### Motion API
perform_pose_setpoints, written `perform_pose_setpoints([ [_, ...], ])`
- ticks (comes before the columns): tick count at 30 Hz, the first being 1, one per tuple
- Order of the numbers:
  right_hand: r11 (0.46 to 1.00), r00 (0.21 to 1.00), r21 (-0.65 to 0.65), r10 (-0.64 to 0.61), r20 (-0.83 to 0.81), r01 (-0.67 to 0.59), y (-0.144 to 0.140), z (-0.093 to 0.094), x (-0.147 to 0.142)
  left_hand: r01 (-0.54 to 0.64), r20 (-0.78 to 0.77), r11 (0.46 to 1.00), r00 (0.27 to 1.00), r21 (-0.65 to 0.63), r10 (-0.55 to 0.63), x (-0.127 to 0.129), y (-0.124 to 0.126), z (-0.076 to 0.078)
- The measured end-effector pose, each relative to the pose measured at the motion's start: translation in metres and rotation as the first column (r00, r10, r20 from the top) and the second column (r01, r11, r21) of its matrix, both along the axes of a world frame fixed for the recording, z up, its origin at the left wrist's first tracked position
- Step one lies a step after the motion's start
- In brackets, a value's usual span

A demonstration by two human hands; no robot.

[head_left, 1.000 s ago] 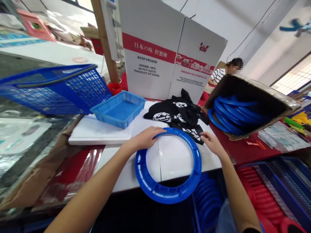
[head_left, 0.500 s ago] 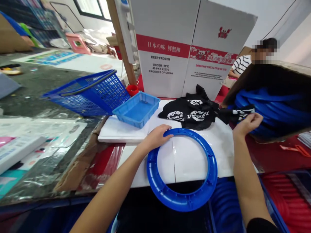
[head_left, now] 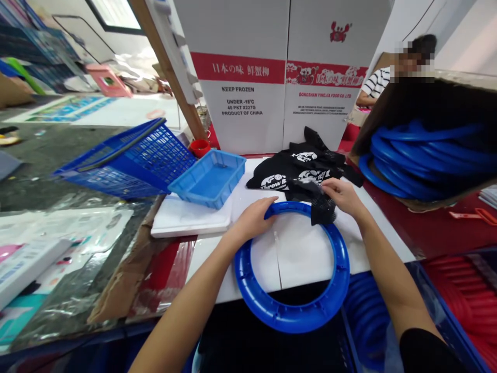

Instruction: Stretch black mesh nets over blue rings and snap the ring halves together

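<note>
A large blue plastic ring (head_left: 295,308) lies flat on the white board (head_left: 303,254), its near half hanging over the front edge. My left hand (head_left: 254,220) grips the ring's far left rim. My right hand (head_left: 341,196) pinches a black mesh bag (head_left: 320,204) and holds it over the ring's far rim. Behind it lies a pile of black bags with white print (head_left: 295,168).
A light blue tray (head_left: 207,178) and a tilted blue basket (head_left: 124,155) stand at the left. A cardboard box of blue rings (head_left: 427,150) lies at the right, a big white carton (head_left: 279,77) behind. Another person sits at the far right. Bins of blue and red rings sit below the edge.
My right hand came back from near the box of rings to the ring's far rim, carrying a black mesh bag. My left hand stayed on the ring.
</note>
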State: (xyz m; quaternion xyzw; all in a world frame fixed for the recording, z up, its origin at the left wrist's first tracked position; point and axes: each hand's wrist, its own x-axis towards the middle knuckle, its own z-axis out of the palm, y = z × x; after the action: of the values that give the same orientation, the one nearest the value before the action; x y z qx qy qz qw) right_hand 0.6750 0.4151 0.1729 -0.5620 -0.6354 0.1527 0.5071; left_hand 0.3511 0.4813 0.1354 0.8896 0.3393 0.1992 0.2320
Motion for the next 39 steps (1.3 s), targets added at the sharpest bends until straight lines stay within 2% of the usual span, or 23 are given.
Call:
perform_pose_setpoints([
  [1,0.996,0.996,-0.042,0.072,-0.053,-0.074,-0.004,0.001,-0.009,0.007,-0.023,1.000,1.000,-0.015,-0.008,-0.001,0.001,-0.001],
  [4,0.985,0.945,0.011,0.168,-0.282,-0.172,-0.013,0.005,-0.033,-0.002,0.003,1.000,1.000,-0.011,0.002,-0.005,-0.003,0.002],
  [6,0.953,0.899,-0.026,0.275,-0.340,-0.301,-0.018,0.004,-0.047,0.039,0.147,0.995,0.989,-0.089,-0.026,-0.006,-0.009,0.008],
  [7,0.924,0.873,-0.065,0.330,-0.359,-0.376,-0.019,0.003,-0.054,0.098,0.249,0.980,0.967,-0.176,-0.052,-0.005,-0.012,0.011],
  [8,0.892,0.842,-0.094,0.377,-0.386,-0.442,-0.021,0.001,-0.060,0.185,0.355,0.941,0.932,-0.283,-0.076,-0.003,-0.016,0.014],
  [9,0.865,0.808,-0.102,0.410,-0.423,-0.492,-0.022,-0.001,-0.064,0.285,0.446,0.874,0.891,-0.394,-0.089,-0.001,-0.020,0.016],
  [11,0.840,0.745,-0.059,0.443,-0.499,-0.539,-0.024,-0.003,-0.069,0.439,0.550,0.690,0.832,-0.575,-0.071,0.005,-0.027,0.018],
  [12,0.837,0.725,-0.037,0.450,-0.522,-0.546,-0.024,-0.003,-0.069,0.472,0.563,0.605,0.825,-0.641,-0.047,0.007,-0.030,0.018],
  [14,0.812,0.713,-0.062,0.470,-0.520,-0.580,-0.025,0.000,-0.064,0.480,0.553,0.476,0.833,-0.737,0.018,0.009,-0.034,0.019],
  [16,0.739,0.718,-0.192,0.503,-0.481,-0.646,-0.025,0.003,-0.056,0.481,0.551,0.388,0.830,-0.786,0.089,0.007,-0.036,0.021],
  [18,0.611,0.704,-0.358,0.546,-0.455,-0.706,-0.023,0.005,-0.049,0.493,0.565,0.346,0.812,-0.798,0.145,0.003,-0.036,0.023],
  [20,0.441,0.641,-0.471,0.601,-0.478,-0.764,-0.021,0.004,-0.046,0.504,0.586,0.348,0.788,-0.790,0.190,0.000,-0.037,0.025],
  [22,0.300,0.562,-0.503,0.642,-0.522,-0.810,-0.020,0.003,-0.047,0.508,0.599,0.352,0.767,-0.786,0.229,-0.004,-0.038,0.027],
  [25,0.206,0.474,-0.469,0.669,-0.573,-0.859,-0.022,0.005,-0.050,0.520,0.605,0.342,0.764,-0.782,0.222,-0.009,-0.041,0.028],
  [27,0.128,0.405,-0.438,0.663,-0.629,-0.890,-0.024,0.007,-0.051,0.527,0.589,0.340,0.801,-0.779,0.107,-0.012,-0.041,0.028],
  [29,0.071,0.363,-0.415,0.632,-0.685,-0.907,-0.026,0.008,-0.049,0.498,0.529,0.393,0.848,-0.773,-0.035,-0.014,-0.039,0.028],
  [31,0.098,0.391,-0.418,0.588,-0.708,-0.903,-0.026,0.007,-0.047,0.448,0.447,0.508,0.885,-0.736,-0.133,-0.013,-0.036,0.028],
  [33,0.181,0.471,-0.451,0.542,-0.696,-0.874,-0.024,0.004,-0.045,0.416,0.387,0.609,0.903,-0.675,-0.188,-0.011,-0.033,0.028],
  [35,0.272,0.559,-0.495,0.517,-0.648,-0.825,-0.022,0.001,-0.043,0.415,0.366,0.656,0.904,-0.631,-0.221,-0.010,-0.033,0.028],
  [37,0.363,0.620,-0.506,0.531,-0.578,-0.783,-0.019,0.000,-0.042,0.408,0.372,0.677,0.905,-0.613,-0.208,-0.009,-0.033,0.028],
  [39,0.388,0.616,-0.484,0.586,-0.527,-0.784,-0.019,0.000,-0.041,0.393,0.387,0.695,0.905,-0.602,-0.177,-0.009,-0.033,0.028],
])
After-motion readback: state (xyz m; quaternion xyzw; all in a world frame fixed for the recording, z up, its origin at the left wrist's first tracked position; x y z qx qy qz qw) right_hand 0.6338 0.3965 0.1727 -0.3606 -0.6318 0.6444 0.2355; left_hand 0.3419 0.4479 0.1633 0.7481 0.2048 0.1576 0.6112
